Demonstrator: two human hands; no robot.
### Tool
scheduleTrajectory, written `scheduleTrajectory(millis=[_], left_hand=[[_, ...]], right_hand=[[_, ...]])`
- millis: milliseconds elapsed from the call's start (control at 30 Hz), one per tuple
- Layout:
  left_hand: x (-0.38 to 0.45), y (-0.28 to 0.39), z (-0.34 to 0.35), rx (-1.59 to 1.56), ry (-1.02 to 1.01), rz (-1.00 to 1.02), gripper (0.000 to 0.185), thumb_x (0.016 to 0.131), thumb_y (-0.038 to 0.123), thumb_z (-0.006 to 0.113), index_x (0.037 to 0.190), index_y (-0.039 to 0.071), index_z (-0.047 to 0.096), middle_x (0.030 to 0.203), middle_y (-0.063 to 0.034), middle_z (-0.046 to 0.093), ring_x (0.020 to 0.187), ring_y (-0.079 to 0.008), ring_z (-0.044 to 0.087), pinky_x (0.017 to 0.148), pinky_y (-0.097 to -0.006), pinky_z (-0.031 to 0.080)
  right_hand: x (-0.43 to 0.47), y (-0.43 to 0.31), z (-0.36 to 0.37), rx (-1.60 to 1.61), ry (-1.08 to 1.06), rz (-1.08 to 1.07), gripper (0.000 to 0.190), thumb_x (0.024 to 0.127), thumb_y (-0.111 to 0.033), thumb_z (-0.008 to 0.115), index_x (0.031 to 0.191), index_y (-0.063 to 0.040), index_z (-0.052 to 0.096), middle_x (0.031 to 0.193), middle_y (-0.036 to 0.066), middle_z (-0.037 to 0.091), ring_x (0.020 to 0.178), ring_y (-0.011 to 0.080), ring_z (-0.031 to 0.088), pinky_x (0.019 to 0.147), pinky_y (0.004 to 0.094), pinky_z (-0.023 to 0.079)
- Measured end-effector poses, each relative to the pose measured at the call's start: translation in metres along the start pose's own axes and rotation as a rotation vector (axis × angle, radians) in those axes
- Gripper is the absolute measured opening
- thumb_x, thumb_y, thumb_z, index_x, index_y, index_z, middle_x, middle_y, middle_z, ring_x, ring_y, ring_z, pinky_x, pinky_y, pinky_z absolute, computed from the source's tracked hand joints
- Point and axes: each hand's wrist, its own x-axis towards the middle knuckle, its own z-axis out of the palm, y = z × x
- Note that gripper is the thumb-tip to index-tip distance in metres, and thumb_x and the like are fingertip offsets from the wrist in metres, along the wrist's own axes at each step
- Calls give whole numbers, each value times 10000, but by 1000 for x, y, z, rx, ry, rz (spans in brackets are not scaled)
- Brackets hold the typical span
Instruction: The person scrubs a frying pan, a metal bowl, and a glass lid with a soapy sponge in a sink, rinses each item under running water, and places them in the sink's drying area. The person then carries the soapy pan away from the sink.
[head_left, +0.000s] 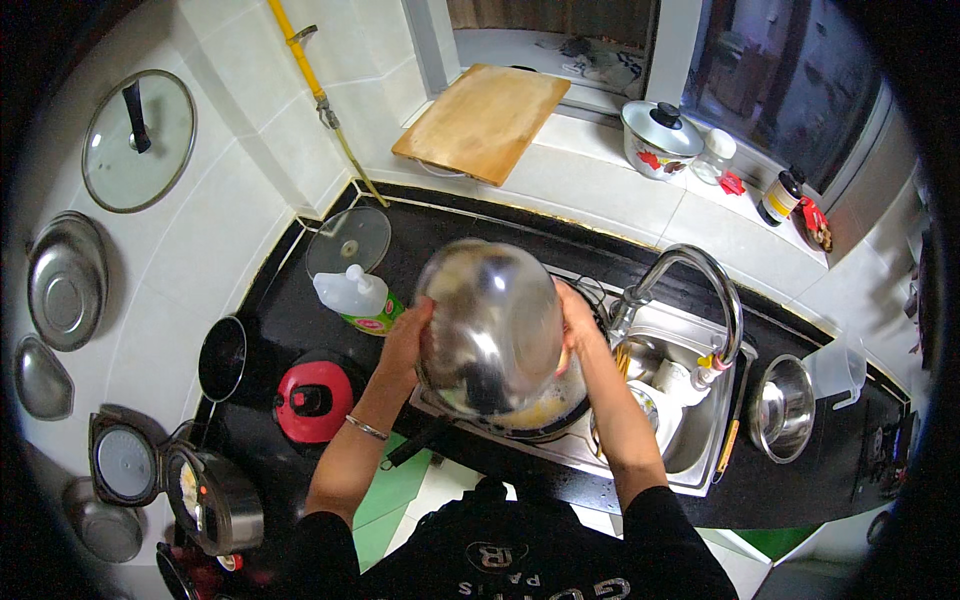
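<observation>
My left hand (411, 334) and my right hand (577, 319) hold a large stainless steel bowl (487, 322) by opposite sides. The bowl is tipped with its shiny outer base towards me, so its inside is hidden. Below it stands a black pan, its handle (416, 444) pointing to the lower left. Foamy, yellowish liquid (536, 416) shows in the pan under the bowl's near rim. The pan rests over the left part of the steel sink unit (697, 450). A bracelet (366, 427) circles my left wrist.
Left: a detergent bottle (364, 300), glass lid (349, 244), red-lidded pot (315, 401) and open rice cooker (232, 499). Right: a faucet (727, 300), white cup (675, 382) in the sink, yellow-handled tool (726, 446), steel bowl (781, 409) and plastic jug (836, 367). Behind: a cutting board (484, 124).
</observation>
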Motion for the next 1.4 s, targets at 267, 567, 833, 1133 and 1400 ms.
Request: scheduleTrajectory(millis=[267, 567, 833, 1133, 1400], left_hand=[[21, -20, 57, 336, -63, 87, 440, 936, 417, 426, 700, 68, 553, 633, 50, 483, 588, -54, 432, 542, -245, 363], [37, -25, 16, -497, 133, 260, 291, 932, 286, 459, 1030, 31, 561, 989, -73, 611, 855, -177, 603, 753, -317, 508], [-9, -34, -25, -462, 74, 156, 359, 942, 302, 433, 1177, 46, 521, 1171, -67, 556, 1055, -199, 537, 914, -348, 438], [-18, 7, -17, -128, -148, 77, 288, 936, 265, 472, 1066, 31, 577, 1062, -66, 608, 955, -158, 590, 798, -325, 509], [-54, -54, 36, 1462, -875, 778, 85, 789, 90, 516, 789, 16, 559, 692, -172, 600, 659, -302, 629, 564, -395, 499]], right_hand=[[-54, -30, 89, -1306, 321, -964, 162, 754, -248, 631, 867, -161, 708, 1007, 113, 593, 986, 317, 465, 851, 403, 382], [-99, 68, 66, -1068, 725, -1157, 250, 802, -228, 605, 1019, -121, 664, 1239, 153, 405, 1085, 331, 371, 942, 420, 278], [-33, 47, -6, 161, 10, -380, 319, 949, -282, 442, 1112, -33, 558, 1054, 54, 569, 933, 129, 531, 821, 283, 443], [-8, 92, -51, -334, 127, 26, 565, 932, -430, 409, 1308, -8, 410, 1310, 163, 443, 1194, 224, 427, 972, 310, 373], [-169, 2, 13, 175, -198, 274, 1013, 799, -520, 594, 1408, -183, -141, 1467, 157, -6, 1274, 342, 296, 825, 507, 507]])
